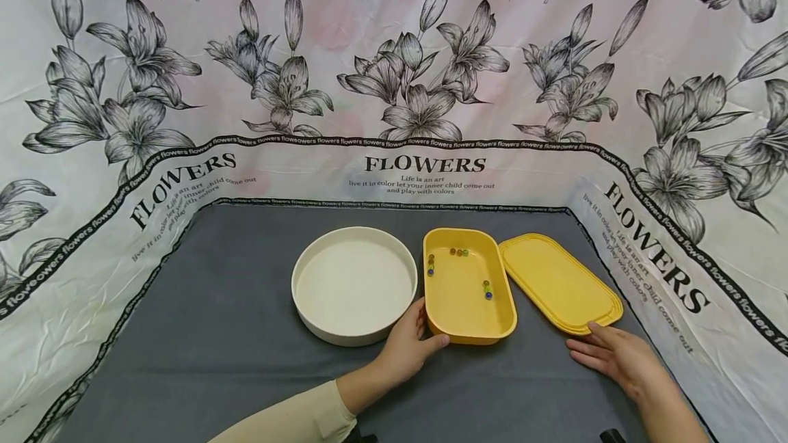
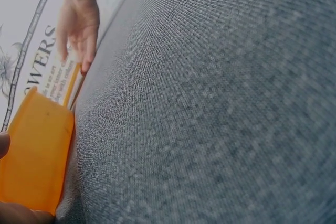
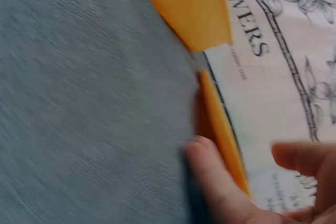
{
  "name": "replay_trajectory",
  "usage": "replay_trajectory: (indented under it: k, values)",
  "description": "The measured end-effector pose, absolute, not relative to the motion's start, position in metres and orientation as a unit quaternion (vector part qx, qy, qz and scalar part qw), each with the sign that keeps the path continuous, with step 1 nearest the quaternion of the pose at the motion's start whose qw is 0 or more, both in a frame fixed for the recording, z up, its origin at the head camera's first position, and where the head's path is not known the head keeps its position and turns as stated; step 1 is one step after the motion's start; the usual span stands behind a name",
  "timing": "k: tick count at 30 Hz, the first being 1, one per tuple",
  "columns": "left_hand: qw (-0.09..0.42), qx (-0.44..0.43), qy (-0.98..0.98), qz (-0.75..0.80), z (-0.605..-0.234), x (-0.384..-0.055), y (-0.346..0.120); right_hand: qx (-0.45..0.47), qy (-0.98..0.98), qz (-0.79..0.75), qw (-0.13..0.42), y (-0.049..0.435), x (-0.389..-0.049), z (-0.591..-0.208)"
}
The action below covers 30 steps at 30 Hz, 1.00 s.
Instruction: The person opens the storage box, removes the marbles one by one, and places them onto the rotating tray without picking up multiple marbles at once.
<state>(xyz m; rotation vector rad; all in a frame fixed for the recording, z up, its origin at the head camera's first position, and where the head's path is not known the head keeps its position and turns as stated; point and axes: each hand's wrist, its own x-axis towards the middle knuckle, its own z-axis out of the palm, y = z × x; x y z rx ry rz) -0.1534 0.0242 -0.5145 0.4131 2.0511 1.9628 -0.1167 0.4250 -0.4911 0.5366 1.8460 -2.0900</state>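
At your left hand (image 1: pixel 406 340), you are gripping a box (image 1: pixel 462 303).
Right of that grip, your right hand (image 1: pixel 623 359) is resting, uncurled, at the lid (image 1: pixel 559 282).

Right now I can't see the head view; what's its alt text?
The left hand grips a yellow rectangular tub holding three groups of marbles. The right hand is at the near end of a yellow lid to the tub's right; a round white tray sits left of the tub.

The box (image 1: pixel 462 310) and lid (image 1: pixel 561 283) look smooth plastic, the cloth (image 2: pixel 210 98) woven.
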Motion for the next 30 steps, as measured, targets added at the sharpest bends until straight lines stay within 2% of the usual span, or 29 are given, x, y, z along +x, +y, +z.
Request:
replay_trajectory:
  k: [4,8,14,20,30]
  values:
    - [0.137,0.139,0.71,0.676,-0.515,-0.151,0.024,0.159,0.681,-0.683,0.21,0.434,-0.113,-0.481]
    - [0.143,0.136,0.711,0.675,-0.513,-0.149,0.021,0.15,0.722,-0.64,0.217,0.436,-0.11,-0.473]
    - [0.15,0.144,0.712,0.671,-0.508,-0.148,0.015,0.138,0.792,-0.575,0.15,0.429,-0.112,-0.463]
    - [0.156,0.155,0.715,0.663,-0.497,-0.146,0.009,0.079,0.842,-0.528,0.077,0.416,-0.118,-0.455]
    - [0.146,0.187,0.747,0.621,-0.471,-0.144,-0.007,0.006,0.868,-0.496,-0.007,0.4,-0.131,-0.442]
